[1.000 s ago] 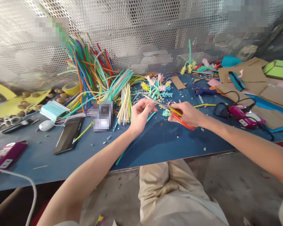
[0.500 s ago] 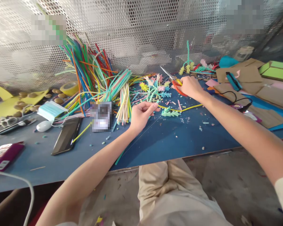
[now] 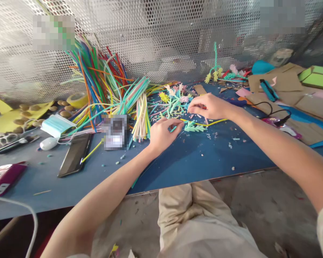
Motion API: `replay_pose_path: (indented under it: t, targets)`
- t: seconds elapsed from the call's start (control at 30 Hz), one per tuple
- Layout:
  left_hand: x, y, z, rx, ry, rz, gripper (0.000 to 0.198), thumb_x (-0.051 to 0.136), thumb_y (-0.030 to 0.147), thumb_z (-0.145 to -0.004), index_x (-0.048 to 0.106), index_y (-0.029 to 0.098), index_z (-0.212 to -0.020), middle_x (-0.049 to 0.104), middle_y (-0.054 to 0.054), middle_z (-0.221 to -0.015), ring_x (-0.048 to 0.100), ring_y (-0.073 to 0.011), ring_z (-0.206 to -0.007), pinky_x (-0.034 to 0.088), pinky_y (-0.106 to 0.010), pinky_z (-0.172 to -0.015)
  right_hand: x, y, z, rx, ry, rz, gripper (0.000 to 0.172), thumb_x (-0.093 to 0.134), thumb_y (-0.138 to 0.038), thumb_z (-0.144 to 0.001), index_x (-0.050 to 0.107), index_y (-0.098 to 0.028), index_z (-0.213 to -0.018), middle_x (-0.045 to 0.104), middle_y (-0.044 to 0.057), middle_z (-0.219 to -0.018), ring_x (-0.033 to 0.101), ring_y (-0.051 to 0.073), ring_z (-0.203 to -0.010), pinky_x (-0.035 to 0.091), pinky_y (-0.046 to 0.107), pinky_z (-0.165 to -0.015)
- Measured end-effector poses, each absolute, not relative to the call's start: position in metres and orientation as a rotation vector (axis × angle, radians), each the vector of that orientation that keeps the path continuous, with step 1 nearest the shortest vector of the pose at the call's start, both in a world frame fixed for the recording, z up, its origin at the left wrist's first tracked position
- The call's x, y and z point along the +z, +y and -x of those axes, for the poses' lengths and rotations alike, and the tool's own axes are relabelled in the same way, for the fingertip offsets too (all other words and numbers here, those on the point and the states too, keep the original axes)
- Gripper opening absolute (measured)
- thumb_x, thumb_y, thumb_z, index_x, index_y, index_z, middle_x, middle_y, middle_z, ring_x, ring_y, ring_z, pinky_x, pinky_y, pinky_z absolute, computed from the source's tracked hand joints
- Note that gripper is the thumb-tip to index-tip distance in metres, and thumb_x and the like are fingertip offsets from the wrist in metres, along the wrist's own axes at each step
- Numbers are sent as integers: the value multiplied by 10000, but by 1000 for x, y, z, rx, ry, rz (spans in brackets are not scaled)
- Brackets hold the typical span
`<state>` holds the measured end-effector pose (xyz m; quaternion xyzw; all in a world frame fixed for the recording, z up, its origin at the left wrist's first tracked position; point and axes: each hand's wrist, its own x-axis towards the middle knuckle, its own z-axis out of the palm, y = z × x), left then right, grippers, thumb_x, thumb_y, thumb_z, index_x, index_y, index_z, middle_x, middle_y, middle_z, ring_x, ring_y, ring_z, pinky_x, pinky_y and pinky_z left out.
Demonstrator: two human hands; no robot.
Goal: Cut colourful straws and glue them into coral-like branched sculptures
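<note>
My left hand [image 3: 164, 134] is closed in a pinch on a green pipe cleaner, of which a bit shows between thumb and finger. Just right of those fingertips lies a light green leafy sprig [image 3: 194, 126] of pipe cleaner. Behind it a yellow pipe cleaner [image 3: 216, 122] stretches rightward, bent in the middle. My right hand [image 3: 211, 106] is curled above the table, fingers pointing left. Orange-red scissors [image 3: 202, 106] show only as a bit of handle between its fingers; their blades are hidden. Small coloured pipe-cleaner flowers [image 3: 176, 98] lie beyond both hands.
Bundled pipe cleaners [image 3: 141, 118] and a large loose pile [image 3: 97, 79] lie left of centre. A dark phone [image 3: 74, 154], a face mask [image 3: 57, 125] and yellow tape [image 3: 77, 99] are farther left. Brown card [image 3: 276, 84] lies right. Perforated metal [image 3: 172, 53] rises behind the table.
My right hand has moved slightly left and down, toward my left hand. The scissor blades, which pointed up and left, are out of sight. My left hand has barely moved.
</note>
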<state>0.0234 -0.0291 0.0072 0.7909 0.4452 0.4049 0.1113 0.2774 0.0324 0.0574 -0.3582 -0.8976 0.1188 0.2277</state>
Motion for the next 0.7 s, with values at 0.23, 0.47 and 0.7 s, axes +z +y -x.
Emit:
replay_pose_path:
  t: [0.23, 0.47, 0.7]
  targets:
    - [3, -27, -24, 1182, 1246, -2477, 133, 724, 355, -966, 828, 272, -969, 795, 15, -835, 675, -135, -758, 531, -261, -763, 46, 4, -268, 378, -2494, 794, 278, 616, -409, -1003, 787, -192, -963, 792, 54, -928, 679, 181, -816, 450, 311, -788]
    - [0, -23, -22, 1063, 1233, -2614, 217, 697, 444, -995, 788, 255, -1052, 808, -2, -965, 694, -166, -885, 533, -297, -850, 34, 10, -277, 278, -2470, 903, 274, 541, -392, -1039, 714, -191, -971, 762, 69, -972, 653, 198, -847, 414, 325, -777]
    - [-8, -12, -17, 745, 1135, -2865, 207, 643, 418, -1035, 768, 254, -1060, 799, -12, -1027, 709, -196, -976, 517, -342, -888, 32, 17, -309, 389, -2217, 1042, 202, 505, -368, -1047, 581, -216, -937, 713, 40, -841, 602, 177, -731, 423, 327, -753]
